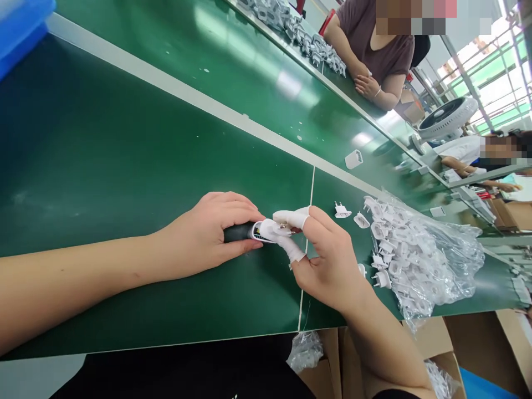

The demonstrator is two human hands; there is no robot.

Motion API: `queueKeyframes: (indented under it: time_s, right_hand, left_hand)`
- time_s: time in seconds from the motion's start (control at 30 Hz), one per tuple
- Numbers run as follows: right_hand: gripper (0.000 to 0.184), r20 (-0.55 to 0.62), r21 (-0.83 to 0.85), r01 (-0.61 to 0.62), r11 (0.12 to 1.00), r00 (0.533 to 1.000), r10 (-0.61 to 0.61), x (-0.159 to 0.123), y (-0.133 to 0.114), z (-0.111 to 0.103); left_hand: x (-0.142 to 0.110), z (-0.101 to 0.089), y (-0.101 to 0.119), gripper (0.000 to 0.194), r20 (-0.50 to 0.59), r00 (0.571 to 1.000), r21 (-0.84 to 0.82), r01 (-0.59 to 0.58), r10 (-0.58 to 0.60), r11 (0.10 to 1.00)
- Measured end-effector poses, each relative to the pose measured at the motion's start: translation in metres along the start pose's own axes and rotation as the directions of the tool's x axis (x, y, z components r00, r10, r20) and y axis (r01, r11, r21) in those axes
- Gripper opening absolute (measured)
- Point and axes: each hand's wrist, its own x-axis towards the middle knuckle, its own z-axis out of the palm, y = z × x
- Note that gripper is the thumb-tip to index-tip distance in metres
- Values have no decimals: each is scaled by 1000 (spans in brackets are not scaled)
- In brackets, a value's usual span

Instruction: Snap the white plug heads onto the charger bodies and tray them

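Note:
My left hand (226, 230) is closed round a dark, rounded piece (238, 233). A white-rimmed housing end (258, 231) faces right from it, with a bit of the inside showing. My right hand (322, 252), with white covers on its thumb and forefinger, pinches a white plug piece (272, 229) with metal pins against that end. The fingertips hide part of the plug piece, so I cannot tell whether it is seated. Right of my right hand lie loose white plug pieces (342, 210) with pins, beside a clear plastic bag (453, 260) full of them.
A white housing (353, 159) lies on the green conveyor belt (257, 83) beyond a pale rail (187, 100). Across it sits a person (374, 55) near a heap of white parts (299, 33). A fan (446, 116) stands right. Cardboard boxes (477, 343) are below the table edge.

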Motion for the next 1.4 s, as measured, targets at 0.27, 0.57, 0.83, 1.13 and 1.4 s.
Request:
queueKeyframes:
  time_s: [0.27,0.57,0.83,1.13,1.4]
  right_hand:
    - [20,77,-20,0,1000,997,2,16,-5,-1]
    - [17,-74,-130,42,991,996,-51,5,-5,14]
    - [26,-116,-187,131,974,981,-154,5,0,21]
    - [27,-153,-162,126,979,977,-151,7,-9,13]
    - [29,-125,-207,141,968,978,-169,5,-3,22]
  left_hand:
    - [0,2,9,23,-9,1000,-44,15,-16,999]
    - [-1,4,10,20,-41,999,-53,6,-8,999]
    - [0,2,13,25,-29,999,-44,43,-44,998]
    - [-1,5,9,19,-28,1000,-37,-10,9,999]
    - [-2,3,14,17,-38,999,-56,7,-9,998]
